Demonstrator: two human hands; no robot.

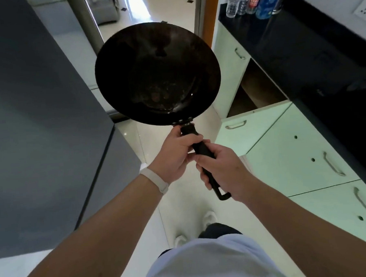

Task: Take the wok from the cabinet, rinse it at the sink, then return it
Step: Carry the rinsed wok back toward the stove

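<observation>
A black wok (157,74) is held out in front of me at waist height, its bowl facing up and its long black handle pointing back at me. My left hand (176,153) grips the handle near the bowl. Behind it, my right hand (224,170) grips the handle's rear part, just ahead of the hanging loop. To the right, a pale green cabinet (258,87) stands open, its door (251,126) swung out into the aisle. No sink is in view.
A tall grey fridge (39,124) fills the left side. A black countertop (313,53) runs along the right with several bottles (253,1) at its far end, above green drawers with metal handles (334,166). A doorway lies ahead across the glossy floor (133,136).
</observation>
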